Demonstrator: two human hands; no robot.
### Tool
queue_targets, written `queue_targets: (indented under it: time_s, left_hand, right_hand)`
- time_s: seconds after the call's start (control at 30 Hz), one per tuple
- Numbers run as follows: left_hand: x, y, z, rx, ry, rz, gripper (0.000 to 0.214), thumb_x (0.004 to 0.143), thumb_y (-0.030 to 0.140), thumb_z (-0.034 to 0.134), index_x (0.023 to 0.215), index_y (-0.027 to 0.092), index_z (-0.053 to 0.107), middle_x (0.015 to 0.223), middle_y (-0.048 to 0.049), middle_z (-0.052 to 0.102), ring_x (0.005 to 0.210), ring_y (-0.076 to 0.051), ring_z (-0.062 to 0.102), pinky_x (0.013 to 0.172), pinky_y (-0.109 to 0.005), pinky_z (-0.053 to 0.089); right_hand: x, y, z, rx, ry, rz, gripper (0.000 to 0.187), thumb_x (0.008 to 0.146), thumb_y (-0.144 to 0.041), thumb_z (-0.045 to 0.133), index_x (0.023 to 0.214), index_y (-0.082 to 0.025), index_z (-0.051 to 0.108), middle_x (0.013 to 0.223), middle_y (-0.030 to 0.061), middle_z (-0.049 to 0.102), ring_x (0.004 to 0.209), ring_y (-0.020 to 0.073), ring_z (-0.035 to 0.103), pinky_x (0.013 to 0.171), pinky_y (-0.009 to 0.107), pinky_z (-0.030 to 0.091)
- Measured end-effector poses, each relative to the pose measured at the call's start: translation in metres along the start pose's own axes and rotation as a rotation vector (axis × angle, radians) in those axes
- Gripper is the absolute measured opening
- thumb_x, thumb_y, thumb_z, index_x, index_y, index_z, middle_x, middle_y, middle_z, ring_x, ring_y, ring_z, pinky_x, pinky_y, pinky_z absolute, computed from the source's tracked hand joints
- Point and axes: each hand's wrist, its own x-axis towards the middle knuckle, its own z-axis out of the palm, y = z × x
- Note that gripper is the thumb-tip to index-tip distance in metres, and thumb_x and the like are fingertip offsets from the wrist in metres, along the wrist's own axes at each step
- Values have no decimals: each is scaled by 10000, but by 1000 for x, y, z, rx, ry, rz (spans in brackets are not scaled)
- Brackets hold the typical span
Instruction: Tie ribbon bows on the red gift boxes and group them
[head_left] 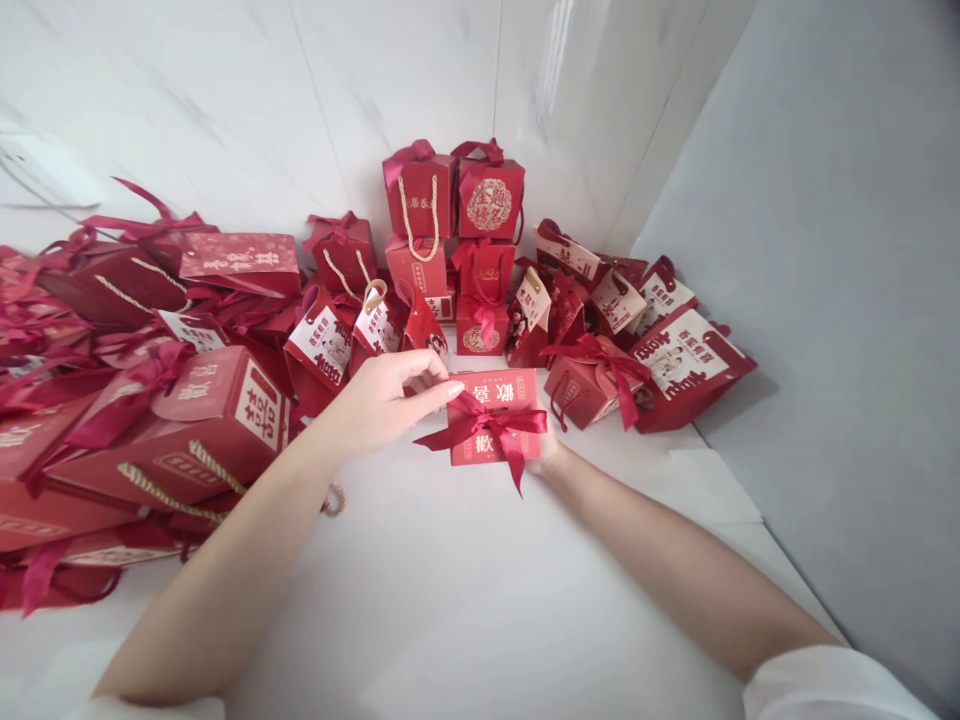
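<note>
A small red gift box [504, 388] with white characters is held above the white surface, in the middle of the view. A dark red ribbon [495, 422] is tied in a bow across it, with its tails hanging loose. My right hand [550, 447] grips the box from its right side; most of its fingers are hidden behind the box. At the upper left corner my left hand [394, 400] is closed, thumb and forefinger pinched at the ribbon's edge. Whether those fingertips also press on the box itself is hard to tell.
Many red gift boxes [217, 400] with ribbons and rope handles are heaped on the left. Stacked boxes [491, 205] stand against the marbled wall [405, 70]. More bags [686, 365] lie at the right, beside a grey panel [847, 300]. A small cord loop [335, 498] shows near my left forearm.
</note>
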Motion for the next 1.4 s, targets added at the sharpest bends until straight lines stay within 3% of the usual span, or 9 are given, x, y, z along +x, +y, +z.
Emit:
queue_targets:
  time_s: [0.17,0.3,0.6,0.77,0.93,1.13,1.2,1.27,1.4]
  left_hand:
    - [1,1,1,-4,67,96,219,876,410,630,817,198,634,764,-7,685,657,-127,633,576,-230,516]
    - [1,0,0,4,88,84,221,871,419,634,853,206,688,778,-16,698,656,-131,637,555,-225,525]
    - [3,-3,-3,-85,22,51,268,923,409,539,827,197,670,730,-29,667,677,-138,641,530,-199,529]
    - [2,-4,-4,-116,-4,45,341,952,478,478,968,221,700,893,-54,702,773,-158,650,540,-206,546]
    - [1,-1,1,2,39,84,211,846,425,668,899,230,727,829,-14,710,716,-132,647,634,-230,545]
    - [5,-7,7,46,117,128,153,857,365,662,888,217,685,784,8,678,694,-116,625,694,-254,523]
    - [5,-8,10,78,190,137,214,847,392,674,978,222,662,839,0,662,720,-122,617,700,-263,523]
    - [6,-10,15,106,255,114,413,802,448,715,1140,234,612,1003,-38,650,823,-154,633,707,-280,539]
    - [7,-14,28,19,157,-37,778,749,549,740,1403,267,427,1373,-106,531,1122,-248,621,839,-358,576]
  right_hand:
    - [1,0,-1,1,32,26,515,897,-627,466,1031,-204,728,1120,92,748,1041,279,695,954,430,533]
    - [3,2,-5,32,9,55,567,906,-659,425,1065,-203,722,1133,94,744,1025,282,700,957,450,529]
    - [3,1,-2,8,21,54,543,889,-650,462,1058,-199,714,1118,96,745,1062,299,682,993,476,502]
    - [1,-1,1,4,39,38,526,900,-614,464,1077,-184,710,1060,98,758,1002,294,696,974,478,511]
    - [1,-1,1,25,13,35,518,943,-586,399,1059,-198,721,1056,73,764,1007,275,699,978,451,513]
    - [4,2,-4,19,104,49,556,935,-637,385,1034,-203,719,1051,82,763,967,274,706,900,433,550]
    - [5,2,-3,12,125,55,548,933,-639,390,1042,-211,714,1058,79,762,970,280,704,880,440,558]
    - [5,2,-2,3,134,32,522,941,-617,390,1044,-221,715,1053,69,763,969,277,703,873,433,561]
    - [6,3,-2,-15,134,-45,457,936,-586,420,1035,-252,715,1001,38,769,958,263,703,898,415,556]
